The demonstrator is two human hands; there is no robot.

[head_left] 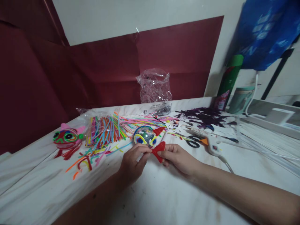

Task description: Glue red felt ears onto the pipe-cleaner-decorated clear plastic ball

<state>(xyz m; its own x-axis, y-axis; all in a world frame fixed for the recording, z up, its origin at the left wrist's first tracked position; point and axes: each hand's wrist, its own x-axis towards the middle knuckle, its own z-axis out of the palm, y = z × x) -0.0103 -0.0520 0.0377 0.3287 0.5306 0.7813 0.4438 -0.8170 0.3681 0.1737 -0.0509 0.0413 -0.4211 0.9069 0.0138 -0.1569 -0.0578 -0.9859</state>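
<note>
- Head view: the right hand [179, 158] pinches a red triangular piece [161, 147] between thumb and fingers.
- The left hand [135, 161] pinches that piece's left corner.
- The piece is over the table [152, 200], just in front of a decorated ball [145, 136].

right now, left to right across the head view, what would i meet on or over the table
Red pink-eared craft face, multicoloured fuzzy stem bundle, red fuzzy triangular piece, black-handled scissors, pale green cylindrical container.

Light was dim, dark paper [25, 84] toward nine o'clock lay in gloom, and glints speckled the clear bag [156, 86] toward twelve.
</note>
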